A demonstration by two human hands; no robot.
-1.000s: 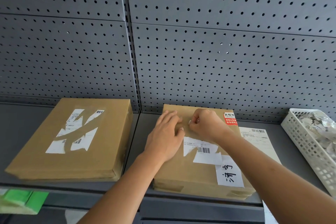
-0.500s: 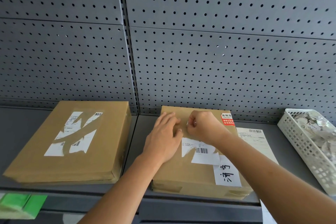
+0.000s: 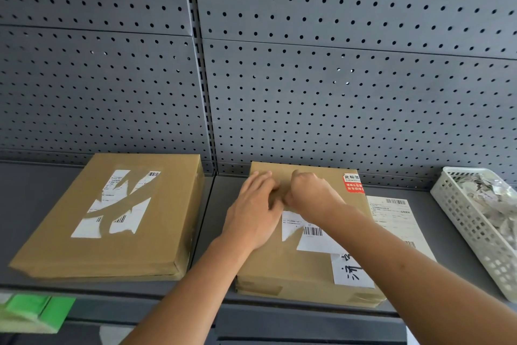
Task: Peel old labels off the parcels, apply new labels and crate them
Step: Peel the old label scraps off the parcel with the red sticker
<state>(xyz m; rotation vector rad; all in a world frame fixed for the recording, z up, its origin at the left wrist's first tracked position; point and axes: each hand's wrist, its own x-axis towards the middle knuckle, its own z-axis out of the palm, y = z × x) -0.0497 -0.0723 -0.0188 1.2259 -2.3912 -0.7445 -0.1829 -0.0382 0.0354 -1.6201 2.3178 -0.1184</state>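
A brown parcel (image 3: 265,269) lies on the grey shelf in the middle. On it are a torn old label (image 3: 310,235) with a barcode, a red sticker (image 3: 353,183) and a handwritten white slip (image 3: 349,272). My left hand (image 3: 254,210) presses flat on the parcel's top with straight fingers. My right hand (image 3: 310,193) is curled beside it, its fingertips down at the torn label's upper edge; the pinch itself is hidden. A second parcel (image 3: 167,232) with a ripped label (image 3: 117,204) lies to the left.
A printed label sheet (image 3: 397,218) lies flat on the shelf right of the middle parcel. A white mesh basket (image 3: 470,221) holding several paper scraps stands at the far right. Grey pegboard (image 3: 335,92) closes the back. Something green (image 3: 36,311) sits below the shelf's front edge.
My right hand has drawn a little closer to the left hand and now touches it. The parcel and my left hand have stayed where they were.
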